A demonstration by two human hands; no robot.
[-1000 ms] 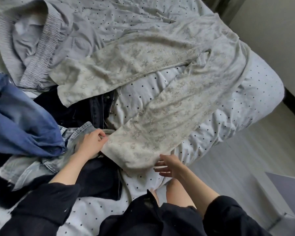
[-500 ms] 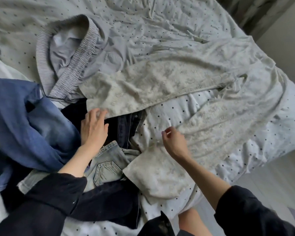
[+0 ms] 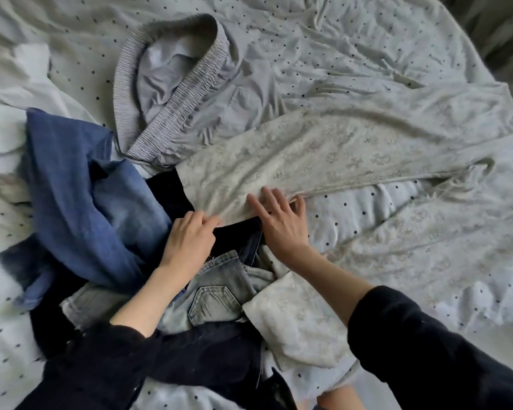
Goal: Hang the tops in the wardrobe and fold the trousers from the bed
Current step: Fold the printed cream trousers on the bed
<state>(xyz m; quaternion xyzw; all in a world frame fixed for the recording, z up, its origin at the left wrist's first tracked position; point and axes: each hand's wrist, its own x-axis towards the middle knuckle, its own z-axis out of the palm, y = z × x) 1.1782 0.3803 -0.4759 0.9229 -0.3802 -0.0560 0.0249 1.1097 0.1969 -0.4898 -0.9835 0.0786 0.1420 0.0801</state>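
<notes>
Beneath the blue denim garment (image 3: 80, 184) most of the dark trousers (image 3: 219, 365) are buried, the faded jeans (image 3: 216, 294) are half covered by both forearms, and the patterned trousers (image 3: 338, 161) are cut off at the right edge.

Soft matt cloth everywhere. The bed sheet (image 3: 353, 54) is thin, crumpled cotton-like fabric, pale with tiny dark dots. The patterned trousers (image 3: 323, 155) look like light knit, matt cream with a faint woven or printed motif, slightly textured. The grey trousers (image 3: 190, 93) are smooth, fine cloth with a ribbed, gathered elastic waistband. The blue top (image 3: 71, 179) is coarser, a loose gauzy weave, faded in patches. The jeans (image 3: 216, 294) are stiff washed denim, pale grey-blue, with stitched seams on the pocket. The dark garment (image 3: 214, 359) is heavier, near-black cloth. Sleeves (image 3: 427, 350) are black, matt, slightly fuzzy.
</notes>
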